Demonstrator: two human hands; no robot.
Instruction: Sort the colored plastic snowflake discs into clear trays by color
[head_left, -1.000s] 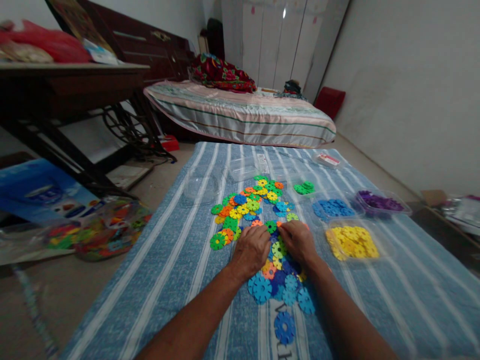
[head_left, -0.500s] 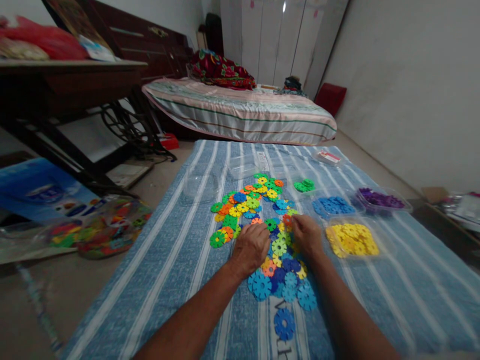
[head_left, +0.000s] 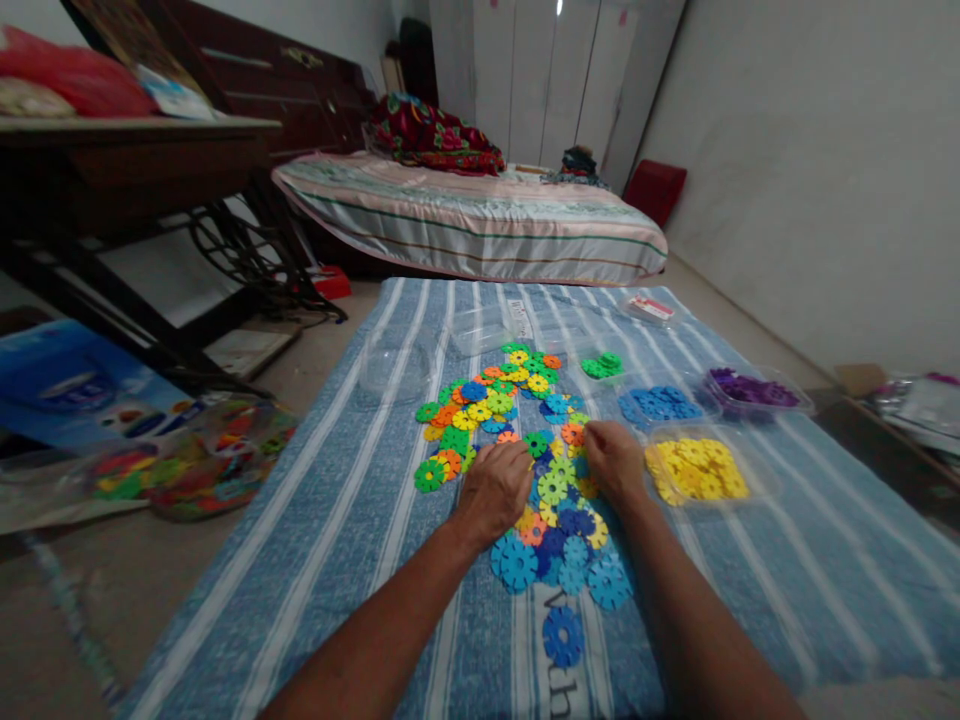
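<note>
Notched plastic discs in many colours form a loose pile (head_left: 553,488) on the striped cloth. On the left side of this pile rests my left hand (head_left: 495,490), its fingers curled in and pointing down among the discs. Whatever the fingertips hold is hidden. At the pile's right edge, beside an orange disc (head_left: 572,434), my right hand (head_left: 615,465) is closed with its fingers turned inward; its grip is hidden too. A single blue disc (head_left: 562,637) lies apart, nearer to me. Larger light-blue discs (head_left: 515,563) sit at the near end of the pile.
Right of the pile stand clear tubs of yellow discs (head_left: 697,470), blue discs (head_left: 660,405), purple discs (head_left: 750,388) and green discs (head_left: 602,365). A clear container (head_left: 394,370) stands at the far left of the cloth (head_left: 315,520). A bed (head_left: 480,230) is beyond.
The whole view has shifted slightly. Both hands stay over the same parts of the pile, with only small finger movements.
</note>
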